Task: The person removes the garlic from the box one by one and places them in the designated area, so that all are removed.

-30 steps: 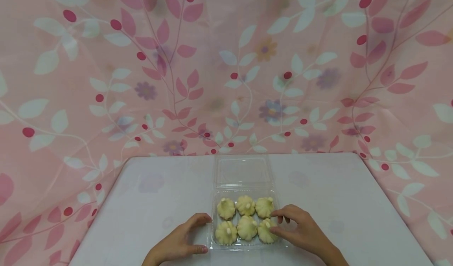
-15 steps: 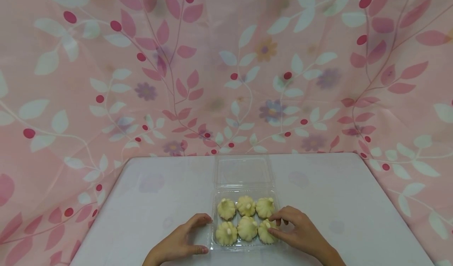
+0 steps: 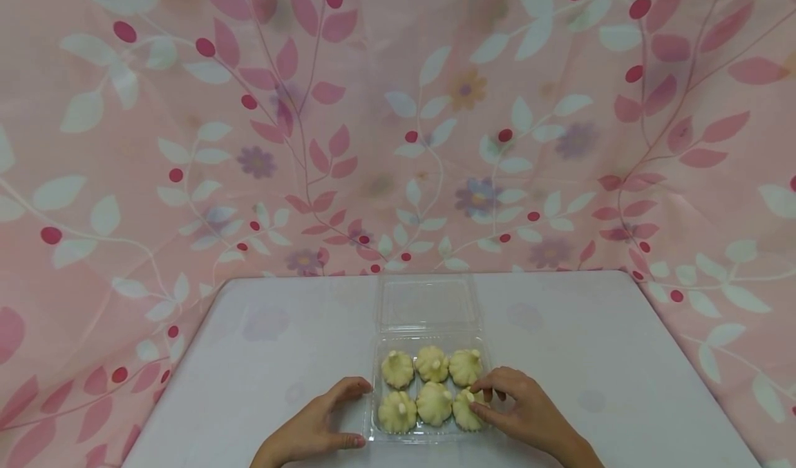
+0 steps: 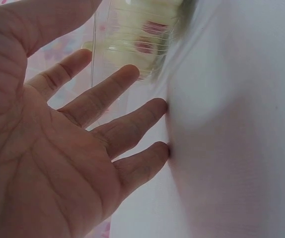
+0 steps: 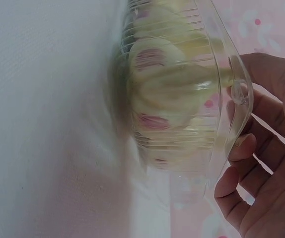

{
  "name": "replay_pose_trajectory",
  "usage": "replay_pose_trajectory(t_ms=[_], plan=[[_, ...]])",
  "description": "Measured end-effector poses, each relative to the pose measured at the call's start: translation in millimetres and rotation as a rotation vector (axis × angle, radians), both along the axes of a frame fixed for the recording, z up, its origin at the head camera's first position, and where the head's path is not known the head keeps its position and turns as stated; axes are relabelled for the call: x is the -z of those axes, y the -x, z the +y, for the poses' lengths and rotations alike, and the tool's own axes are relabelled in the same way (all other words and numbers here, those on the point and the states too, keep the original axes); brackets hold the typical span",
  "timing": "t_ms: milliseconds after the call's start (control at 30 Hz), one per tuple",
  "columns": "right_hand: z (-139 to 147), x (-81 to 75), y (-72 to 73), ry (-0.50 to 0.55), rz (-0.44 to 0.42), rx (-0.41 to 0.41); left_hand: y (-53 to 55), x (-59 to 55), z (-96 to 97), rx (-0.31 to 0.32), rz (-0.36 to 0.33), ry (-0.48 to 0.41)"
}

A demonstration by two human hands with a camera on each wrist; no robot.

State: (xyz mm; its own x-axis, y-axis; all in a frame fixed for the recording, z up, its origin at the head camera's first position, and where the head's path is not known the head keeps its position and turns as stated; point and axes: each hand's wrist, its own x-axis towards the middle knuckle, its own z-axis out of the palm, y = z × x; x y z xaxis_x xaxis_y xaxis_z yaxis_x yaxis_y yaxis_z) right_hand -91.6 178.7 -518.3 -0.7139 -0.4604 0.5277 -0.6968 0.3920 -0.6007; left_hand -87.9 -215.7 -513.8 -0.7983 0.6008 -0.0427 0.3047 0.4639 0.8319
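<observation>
A clear plastic clamshell box (image 3: pixel 429 437) lies on the table with its lid (image 3: pixel 428 303) folded back. Two rows of pale yellow, ribbed, stemmed garlic bulbs (image 3: pixel 398 411) fill it; purple patches show through its side in both wrist views. My right hand (image 3: pixel 525 409) reaches over the box's right rim. Its thumb and forefinger close in on the stem of the front right garlic bulb (image 5: pixel 167 91) and appear to pinch it. Beside the left wall is my left hand (image 3: pixel 317 419), thumb and fingers spread, holding nothing. Two of its fingertips (image 4: pixel 157 106) rest against the tabletop.
The white table (image 3: pixel 280 350) has rounded far corners. A pink cloth (image 3: pixel 398 108) with leaf and flower prints hangs behind it and along both sides. The lid's far edge reaches nearly to the table's back edge.
My right hand has shifted slightly left, its thumb and forefinger coming closer round the front right garlic bulb's stem. The left hand and the box stay in place.
</observation>
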Motion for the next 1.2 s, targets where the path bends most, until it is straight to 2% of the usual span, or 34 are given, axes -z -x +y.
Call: replay_pose_trajectory(t_ms=[200, 767, 1033, 1200], plan=[[-2.4, 0.8, -0.5, 0.012, -0.001, 0.014, -0.6, -1.4, 1.0, -0.007, -0.014, 0.003], [-0.6, -6.9, -1.8, 0.061, -0.107, 0.011, -1.1, -4.9, 2.3, 0.008, -0.012, -0.035], [2.6, -10.9, 0.3, 0.119, -0.104, -0.001, -1.0, -3.1, 1.1, 0.005, -0.003, -0.016], [3.1, -13.0, 2.8, 0.162, -0.037, 0.010, -1.0, -3.9, 1.1, 0.012, 0.019, -0.024]])
